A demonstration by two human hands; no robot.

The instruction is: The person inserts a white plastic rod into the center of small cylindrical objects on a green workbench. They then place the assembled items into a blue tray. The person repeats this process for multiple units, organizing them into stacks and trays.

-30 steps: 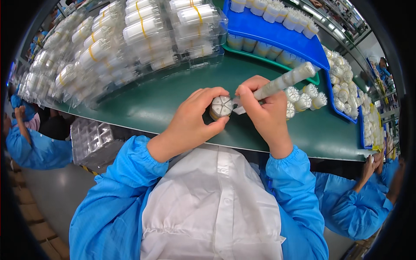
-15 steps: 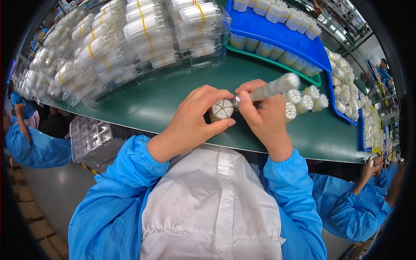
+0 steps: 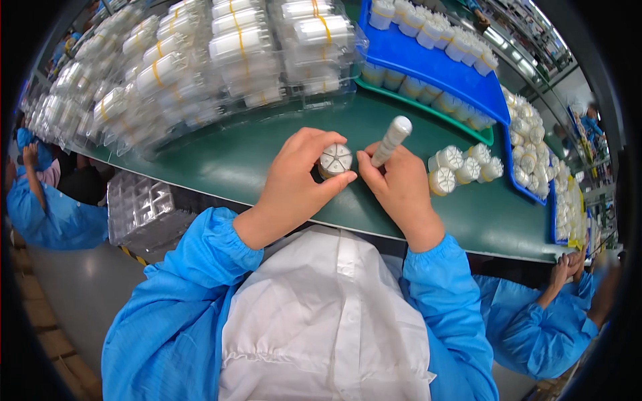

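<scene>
My left hand (image 3: 284,190) curls its fingers and thumb around a short round white bundle (image 3: 336,159) on the green table. The bundle's top faces up and is split into wedge-shaped segments. Just to its right, my right hand (image 3: 404,190) grips a tool by its whitish, wrapped-looking handle (image 3: 392,139). The handle sticks up out of the fist, leaning slightly right, and the tool's lower end is hidden by the fingers. A small gap separates the two hands. Right of my right hand stands a group of several similar white bundles (image 3: 469,170).
Stacked clear plastic trays (image 3: 244,57) with banded white pieces fill the table's (image 3: 234,150) far left. A blue tray (image 3: 461,87) overlaps a green tray (image 3: 428,110) at the far right; both carry bundles. Co-workers in blue sleeves (image 3: 528,321) sit at either side.
My right hand has drawn the tool back from the bundle's right edge. Its handle, earlier slanting far to the right, now stands more upright. The left hand keeps its hold on the bundle.
</scene>
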